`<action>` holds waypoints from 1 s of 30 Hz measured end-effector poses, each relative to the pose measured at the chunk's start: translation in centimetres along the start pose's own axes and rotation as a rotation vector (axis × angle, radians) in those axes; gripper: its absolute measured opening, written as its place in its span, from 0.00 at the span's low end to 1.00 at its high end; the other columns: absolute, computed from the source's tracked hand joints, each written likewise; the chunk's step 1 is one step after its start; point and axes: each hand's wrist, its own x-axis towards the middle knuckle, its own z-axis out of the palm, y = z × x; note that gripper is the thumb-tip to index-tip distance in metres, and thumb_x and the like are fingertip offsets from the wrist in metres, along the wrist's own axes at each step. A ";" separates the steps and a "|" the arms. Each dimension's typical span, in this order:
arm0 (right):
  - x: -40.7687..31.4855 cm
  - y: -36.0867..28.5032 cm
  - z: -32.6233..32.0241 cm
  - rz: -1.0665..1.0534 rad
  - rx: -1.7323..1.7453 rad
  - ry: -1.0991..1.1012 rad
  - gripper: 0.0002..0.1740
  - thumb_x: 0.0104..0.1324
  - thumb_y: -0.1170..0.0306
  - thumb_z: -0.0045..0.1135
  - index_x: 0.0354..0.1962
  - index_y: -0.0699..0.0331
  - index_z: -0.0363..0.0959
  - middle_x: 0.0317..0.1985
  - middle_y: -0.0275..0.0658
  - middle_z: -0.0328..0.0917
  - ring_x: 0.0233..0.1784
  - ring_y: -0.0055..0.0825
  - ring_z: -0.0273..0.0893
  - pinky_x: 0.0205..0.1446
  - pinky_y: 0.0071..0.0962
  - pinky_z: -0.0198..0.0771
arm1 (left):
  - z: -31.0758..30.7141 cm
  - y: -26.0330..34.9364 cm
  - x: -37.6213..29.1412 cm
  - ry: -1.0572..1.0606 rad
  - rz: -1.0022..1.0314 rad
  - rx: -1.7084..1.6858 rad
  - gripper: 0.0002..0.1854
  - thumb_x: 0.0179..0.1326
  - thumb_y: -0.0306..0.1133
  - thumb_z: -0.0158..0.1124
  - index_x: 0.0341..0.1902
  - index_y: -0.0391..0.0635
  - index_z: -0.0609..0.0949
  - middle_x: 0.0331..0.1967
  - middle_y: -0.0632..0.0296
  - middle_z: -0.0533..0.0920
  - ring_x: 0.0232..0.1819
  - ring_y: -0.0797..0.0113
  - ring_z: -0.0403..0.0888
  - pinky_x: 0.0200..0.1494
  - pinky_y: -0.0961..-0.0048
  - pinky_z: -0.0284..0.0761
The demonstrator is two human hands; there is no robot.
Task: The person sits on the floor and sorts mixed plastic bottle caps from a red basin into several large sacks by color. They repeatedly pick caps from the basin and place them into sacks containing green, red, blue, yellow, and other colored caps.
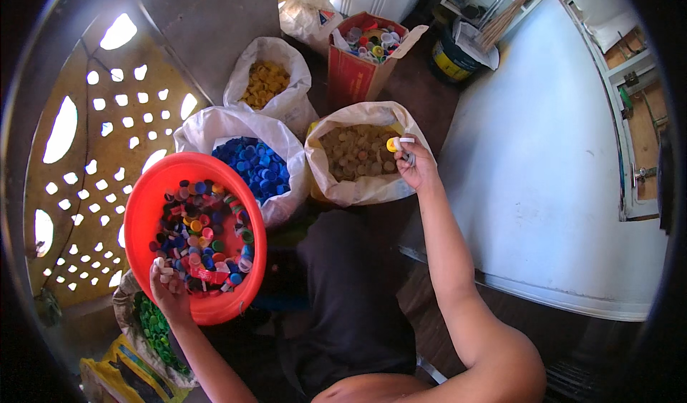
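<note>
My right hand (415, 161) holds a yellow bottle cap (393, 145) and white and grey caps over the right edge of a white sack (343, 191) of pale, translucent caps. White caps (163, 269) are gripped in my left hand (170, 293), above the lower left of a red plastic basin (140, 210). Mixed coloured bottle caps (206, 231) lie in this basin. Just behind it, another white sack (292, 151) holds blue caps (257, 167). Green caps (155, 328) fill a sack below the basin at left.
Farther back stand a sack of yellow caps (265, 84), a red cardboard box (351, 76) of mixed caps and a dark bucket (453, 54). A large white panel (536, 161) bounds the right side; a perforated wall (107, 161) is at left.
</note>
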 end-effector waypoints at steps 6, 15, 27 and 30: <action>-0.1 -0.8 1.4 -0.030 -0.265 0.134 0.18 0.60 0.75 0.67 0.47 0.60 0.74 0.41 0.41 0.81 0.32 0.28 0.81 0.24 0.21 0.67 | -0.9 -0.1 0.7 -0.118 -0.019 -0.005 0.16 0.69 0.40 0.62 0.55 0.47 0.78 0.29 0.74 0.74 0.21 0.86 0.64 0.17 0.87 0.54; 4.4 0.9 -1.2 -0.102 -0.831 0.176 0.14 0.59 0.70 0.71 0.41 0.69 0.82 0.36 0.36 0.84 0.44 0.24 0.80 0.51 0.24 0.70 | 0.3 -0.3 0.7 -0.111 -0.002 0.009 0.15 0.70 0.39 0.61 0.54 0.45 0.78 0.30 0.73 0.75 0.22 0.85 0.63 0.19 0.87 0.54; 5.6 2.5 -3.1 -0.113 -1.771 0.130 0.17 0.63 0.63 0.60 0.47 0.62 0.83 0.45 0.50 0.85 0.54 0.44 0.81 0.60 0.39 0.74 | -1.5 -0.4 0.9 0.071 0.021 0.058 0.14 0.68 0.40 0.62 0.51 0.46 0.79 0.28 0.75 0.75 0.20 0.85 0.62 0.19 0.87 0.53; 11.8 4.6 -5.3 0.054 -2.195 0.038 0.21 0.65 0.59 0.56 0.46 0.66 0.83 0.47 0.54 0.83 0.54 0.47 0.81 0.60 0.41 0.72 | -1.0 -0.3 0.3 0.084 0.037 0.125 0.14 0.68 0.39 0.63 0.51 0.46 0.79 0.29 0.72 0.77 0.21 0.85 0.64 0.20 0.87 0.56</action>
